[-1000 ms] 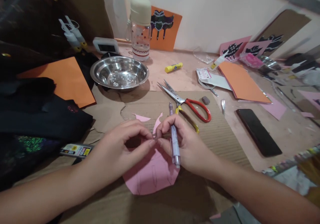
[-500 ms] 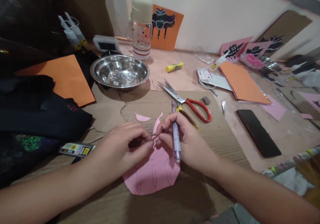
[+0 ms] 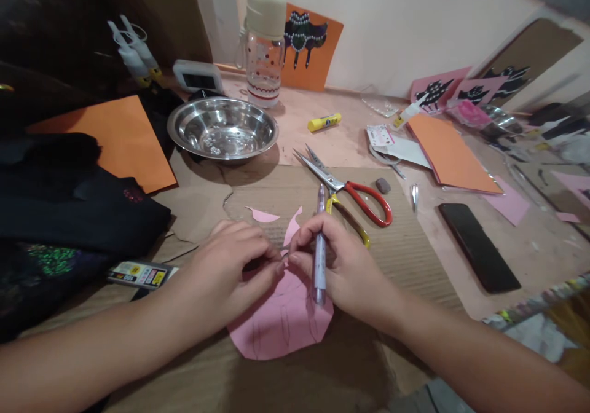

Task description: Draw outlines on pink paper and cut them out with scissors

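A pink paper shape (image 3: 281, 321) with pencil lines lies on a sheet of brown cardboard (image 3: 405, 259) in front of me. My left hand (image 3: 230, 271) and my right hand (image 3: 341, 259) meet over its upper edge, fingertips pinched together on something tiny that I cannot make out. A clear purple mechanical pencil (image 3: 319, 247) is tucked in my right hand, pointing away from me. Two pink paper scraps (image 3: 262, 216) lie just beyond my fingers.
Red-handled scissors (image 3: 350, 188) and a yellow-handled tool lie past my right hand. A steel bowl (image 3: 222, 131), a bottle (image 3: 265, 44), a glue stick (image 3: 324, 121), orange sheets (image 3: 449, 152), a black phone (image 3: 478, 247), dark cloth (image 3: 69, 216) at left and a lead box (image 3: 138, 274) surround the cardboard.
The pencil in my right hand has swung more upright and slid slightly forward. Both hands stay pinched at the same spot on the pink paper.
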`<move>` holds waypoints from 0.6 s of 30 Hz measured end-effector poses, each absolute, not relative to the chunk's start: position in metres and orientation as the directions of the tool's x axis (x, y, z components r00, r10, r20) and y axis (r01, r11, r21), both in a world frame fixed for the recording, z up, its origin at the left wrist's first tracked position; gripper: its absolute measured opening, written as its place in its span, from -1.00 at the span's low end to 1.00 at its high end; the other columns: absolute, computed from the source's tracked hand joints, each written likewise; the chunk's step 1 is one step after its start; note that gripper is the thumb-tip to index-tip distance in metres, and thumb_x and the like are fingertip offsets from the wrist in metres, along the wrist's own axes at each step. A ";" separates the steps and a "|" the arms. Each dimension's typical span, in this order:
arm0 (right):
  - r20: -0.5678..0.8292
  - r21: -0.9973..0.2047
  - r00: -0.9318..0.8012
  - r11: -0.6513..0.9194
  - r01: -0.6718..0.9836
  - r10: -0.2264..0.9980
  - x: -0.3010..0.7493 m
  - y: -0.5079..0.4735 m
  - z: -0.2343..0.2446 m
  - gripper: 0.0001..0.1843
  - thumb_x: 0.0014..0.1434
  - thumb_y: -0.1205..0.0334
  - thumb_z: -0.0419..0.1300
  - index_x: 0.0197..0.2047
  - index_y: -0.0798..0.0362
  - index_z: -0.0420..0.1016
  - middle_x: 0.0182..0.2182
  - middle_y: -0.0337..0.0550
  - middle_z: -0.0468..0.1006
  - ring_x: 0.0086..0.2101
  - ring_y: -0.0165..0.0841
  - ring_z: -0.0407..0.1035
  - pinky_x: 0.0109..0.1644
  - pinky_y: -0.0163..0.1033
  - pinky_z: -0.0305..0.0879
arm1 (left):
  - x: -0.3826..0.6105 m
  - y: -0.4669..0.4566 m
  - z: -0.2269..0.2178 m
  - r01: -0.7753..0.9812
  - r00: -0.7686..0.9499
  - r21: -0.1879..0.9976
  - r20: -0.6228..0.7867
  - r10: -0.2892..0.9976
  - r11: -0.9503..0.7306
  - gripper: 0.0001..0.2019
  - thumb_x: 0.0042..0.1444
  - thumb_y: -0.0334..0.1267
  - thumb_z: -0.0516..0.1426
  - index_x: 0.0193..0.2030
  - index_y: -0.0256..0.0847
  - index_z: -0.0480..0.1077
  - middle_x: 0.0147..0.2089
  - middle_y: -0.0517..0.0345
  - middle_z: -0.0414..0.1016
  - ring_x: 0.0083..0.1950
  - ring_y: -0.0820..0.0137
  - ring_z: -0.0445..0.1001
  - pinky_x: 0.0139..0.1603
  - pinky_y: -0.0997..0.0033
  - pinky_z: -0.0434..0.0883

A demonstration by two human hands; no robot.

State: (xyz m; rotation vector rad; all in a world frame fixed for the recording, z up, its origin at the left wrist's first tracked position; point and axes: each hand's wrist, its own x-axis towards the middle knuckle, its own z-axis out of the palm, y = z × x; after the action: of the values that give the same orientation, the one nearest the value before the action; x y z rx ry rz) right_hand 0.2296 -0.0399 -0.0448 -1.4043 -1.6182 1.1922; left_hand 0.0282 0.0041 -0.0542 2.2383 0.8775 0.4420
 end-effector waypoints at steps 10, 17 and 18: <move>-0.052 -0.770 -0.268 0.133 0.624 0.962 0.233 -0.037 -0.046 -0.81 0.20 0.42 0.21 -0.27 -0.01 0.26 -0.40 -0.31 0.43 -0.35 -0.40 0.32 -0.25 -0.27 0.20 | 0.018 -0.014 -0.044 0.513 0.821 0.360 0.062 0.568 -0.780 -0.83 0.23 -0.36 0.08 -0.19 -0.14 0.52 -0.24 0.09 0.54 -0.24 0.25 0.43 -0.20 0.20 0.33; -0.092 -0.659 -0.365 0.218 0.719 0.926 0.237 -0.033 -0.046 -0.77 0.19 0.51 0.17 -0.22 -0.01 0.28 -0.33 -0.26 0.47 -0.29 -0.38 0.33 -0.25 -0.32 0.19 | 0.017 -0.049 -0.044 0.458 0.888 -0.105 0.095 0.450 -0.883 -0.58 0.00 -0.49 0.02 -0.02 -0.37 0.54 -0.16 -0.15 0.63 -0.28 0.13 0.55 -0.22 0.11 0.51; -0.087 -0.655 -0.365 0.223 0.722 0.927 0.236 -0.033 -0.047 -0.78 0.20 0.50 0.16 -0.22 -0.01 0.28 -0.33 -0.26 0.47 -0.29 -0.38 0.32 -0.25 -0.31 0.19 | 0.018 -0.050 -0.044 0.437 0.899 -0.143 0.105 0.425 -0.888 -0.56 -0.01 -0.47 0.02 -0.01 -0.40 0.55 -0.14 -0.19 0.63 -0.26 0.12 0.56 -0.21 0.09 0.52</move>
State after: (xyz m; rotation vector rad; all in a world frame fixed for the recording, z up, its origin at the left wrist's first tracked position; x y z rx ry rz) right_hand 0.2358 -0.0327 -0.0468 -1.5373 -2.1793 0.8922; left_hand 0.0180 -0.0498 -0.0445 3.2197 0.7358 0.1173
